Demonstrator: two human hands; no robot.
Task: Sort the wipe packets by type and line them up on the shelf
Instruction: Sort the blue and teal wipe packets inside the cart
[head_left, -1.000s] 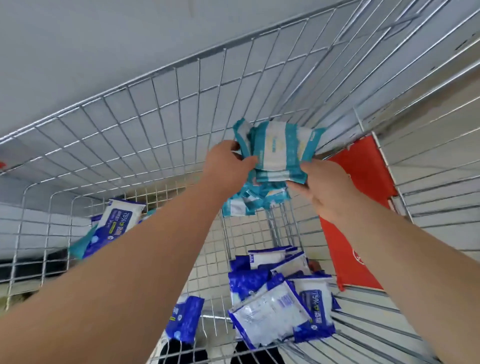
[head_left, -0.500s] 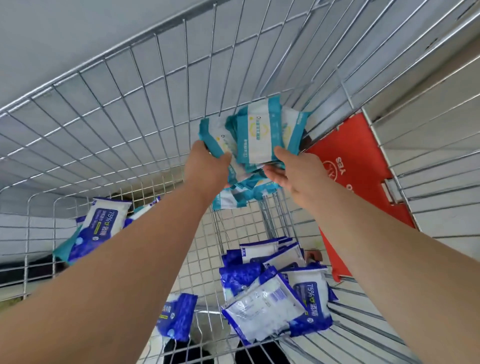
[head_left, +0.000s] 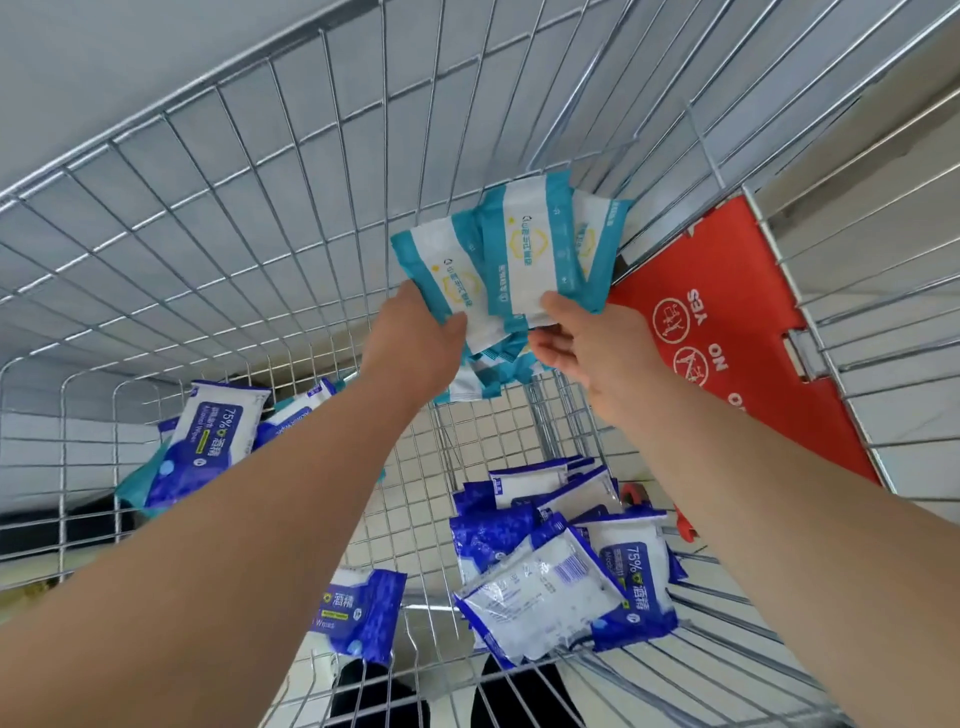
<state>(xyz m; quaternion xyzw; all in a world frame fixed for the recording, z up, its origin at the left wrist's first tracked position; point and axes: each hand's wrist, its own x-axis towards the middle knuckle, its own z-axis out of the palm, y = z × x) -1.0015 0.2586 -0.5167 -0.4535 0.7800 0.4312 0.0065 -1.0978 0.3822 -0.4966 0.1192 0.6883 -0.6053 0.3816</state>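
Observation:
Both my hands reach into a wire shopping cart (head_left: 249, 218). My left hand (head_left: 415, 338) grips the lower left of a bunch of teal-and-white wipe packets (head_left: 524, 254) held up against the cart's far corner. My right hand (head_left: 592, 343) pinches the same bunch at its lower right edge with thumb and fingers. More teal packets (head_left: 483, 374) lie just beneath the hands. Dark blue 75% alcohol wipe packets are heaped at the lower right (head_left: 561, 571), another pile leans at the left wall (head_left: 213, 436), and one lies near the bottom (head_left: 363, 613).
A red plastic child-seat flap (head_left: 727, 332) with printed warning signs lies against the cart's right wall. Wire walls close in on all sides. Pale tiled floor shows through the cart's mesh bottom (head_left: 415, 499). Dark shoes (head_left: 374, 696) show below the near edge.
The teal bunch has fanned out and moved a little higher toward the cart's far corner. Both hands stayed on it, and my view shifted slightly.

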